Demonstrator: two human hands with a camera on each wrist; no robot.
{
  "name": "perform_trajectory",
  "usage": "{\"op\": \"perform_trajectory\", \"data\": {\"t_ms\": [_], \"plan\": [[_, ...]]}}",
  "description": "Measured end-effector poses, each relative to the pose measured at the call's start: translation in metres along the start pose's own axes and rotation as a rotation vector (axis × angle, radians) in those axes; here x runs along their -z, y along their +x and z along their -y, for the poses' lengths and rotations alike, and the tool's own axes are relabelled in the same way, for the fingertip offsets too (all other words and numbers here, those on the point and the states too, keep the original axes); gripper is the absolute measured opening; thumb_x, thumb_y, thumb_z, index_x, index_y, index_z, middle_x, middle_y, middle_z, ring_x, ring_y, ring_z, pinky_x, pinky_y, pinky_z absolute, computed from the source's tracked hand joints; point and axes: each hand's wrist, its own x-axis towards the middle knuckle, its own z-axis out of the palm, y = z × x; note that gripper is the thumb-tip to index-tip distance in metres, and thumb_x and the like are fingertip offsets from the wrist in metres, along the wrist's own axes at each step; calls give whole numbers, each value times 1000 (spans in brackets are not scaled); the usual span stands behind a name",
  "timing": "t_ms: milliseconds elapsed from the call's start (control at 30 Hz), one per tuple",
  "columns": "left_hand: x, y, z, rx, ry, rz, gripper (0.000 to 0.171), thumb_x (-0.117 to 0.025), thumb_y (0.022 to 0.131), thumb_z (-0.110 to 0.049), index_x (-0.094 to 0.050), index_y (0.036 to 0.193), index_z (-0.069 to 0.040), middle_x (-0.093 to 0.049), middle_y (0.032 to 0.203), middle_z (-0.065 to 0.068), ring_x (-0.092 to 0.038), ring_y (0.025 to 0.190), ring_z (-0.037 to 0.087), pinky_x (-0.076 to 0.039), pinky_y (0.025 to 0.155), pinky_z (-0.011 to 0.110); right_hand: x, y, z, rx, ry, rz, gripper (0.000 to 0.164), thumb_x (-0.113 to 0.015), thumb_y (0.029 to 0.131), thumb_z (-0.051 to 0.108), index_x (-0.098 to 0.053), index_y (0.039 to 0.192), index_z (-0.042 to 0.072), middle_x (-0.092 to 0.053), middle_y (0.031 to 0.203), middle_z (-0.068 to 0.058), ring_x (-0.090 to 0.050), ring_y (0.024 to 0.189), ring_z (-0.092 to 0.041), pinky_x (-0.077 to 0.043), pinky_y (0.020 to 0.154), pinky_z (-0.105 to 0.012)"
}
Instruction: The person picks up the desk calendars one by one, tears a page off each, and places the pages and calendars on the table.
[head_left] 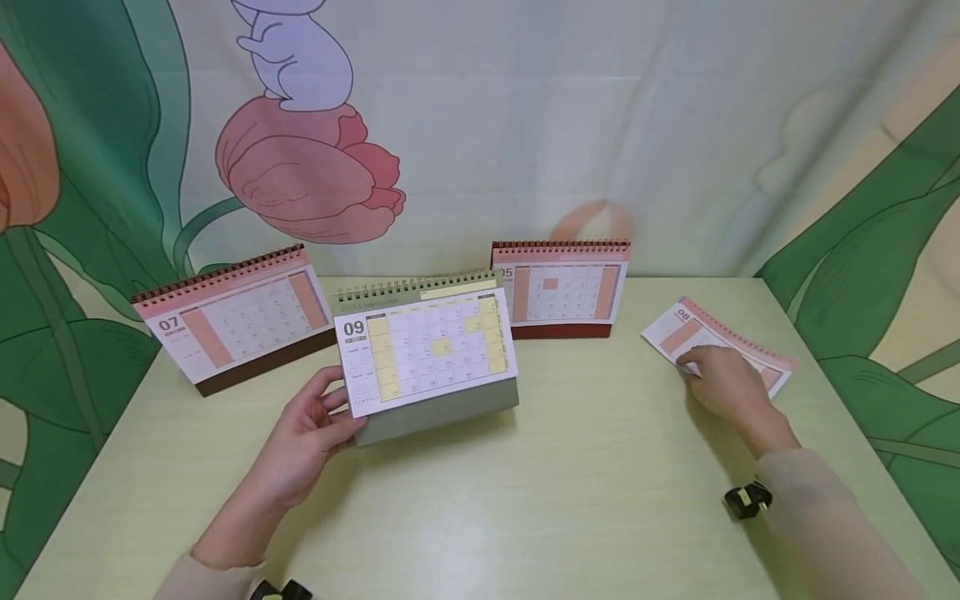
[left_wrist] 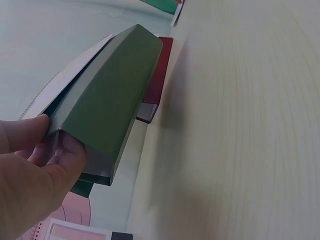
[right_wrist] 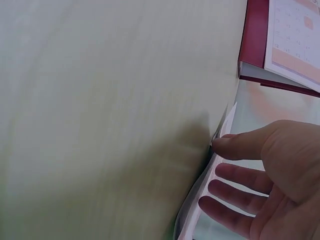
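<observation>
My left hand (head_left: 307, 437) grips a green desk calendar (head_left: 438, 408) by its left end, thumb in front and fingers reaching inside the folded stand. The calendar is tilted, showing page 09 with yellow columns, and its base casts a shadow on the table. At the right, my right hand (head_left: 723, 383) pinches the near edge of loose pink calendar pages (head_left: 675, 323) marked 08, which lie on the table. In the right wrist view the thumb is at the edge of the pages (right_wrist: 202, 187), while the other fingers spread over their face.
A pink-topped desk calendar (head_left: 240, 317) on page 07 stands at the back left. Another, a red-based calendar (head_left: 570, 292) on page 05, stands at the back middle, partly behind the green one. A printed curtain (head_left: 510, 125) hangs behind the table (head_left: 525, 517).
</observation>
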Motion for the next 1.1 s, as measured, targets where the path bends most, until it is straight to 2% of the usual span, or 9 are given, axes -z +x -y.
{"op": "perform_trajectory", "data": {"t_ms": [233, 467, 600, 900, 1100], "plan": [[10, 0, 0, -35, 25, -23, 52, -54, 97, 16, -46, 142, -7, -70, 126, -1, -71, 103, 15, -59, 80, 29, 1, -1, 3, 3, 24, -15, 26, -64, 100, 12, -72, 119, -4, -68, 122, -24, -60, 118, -46, -46, 98, -62], [17, 7, 0, -56, 53, -61, 53, -54, 96, 18, -46, 141, -6, -69, 125, -2, -71, 104, 14, -58, 82, 28, 3, -4, 16, 37, 63, -29, 39, -59, 102, 13, -59, 135, -8, -63, 130, -29, -57, 122, -48, -45, 99, -63], [18, 12, 0, -65, 86, -85, 50, -54, 95, 19, -47, 138, -5, -68, 125, 0, -71, 104, 14, -58, 82, 27, 4, -8, 25, 77, 109, -22, 40, -58, 102, 12, -57, 137, -9, -61, 133, -29, -55, 125, -48, -43, 102, -62], [17, 28, 2, -105, 223, -124, 46, -56, 94, 20, -44, 134, 2, -58, 129, 23, -68, 104, 14, -57, 81, 25, 6, -15, 39, 136, 104, -34, 36, -61, 102, 11, -60, 134, -6, -62, 133, -27, -55, 125, -47, -43, 104, -61], [23, 43, 4, -121, 279, -106, 42, -54, 94, 21, -45, 131, 4, -55, 135, 25, -66, 104, 17, -57, 81, 26, 7, -17, 46, 173, 117, -40, 37, -64, 101, 9, -62, 134, -5, -64, 132, -24, -58, 124, -44, -45, 102, -60]]}}
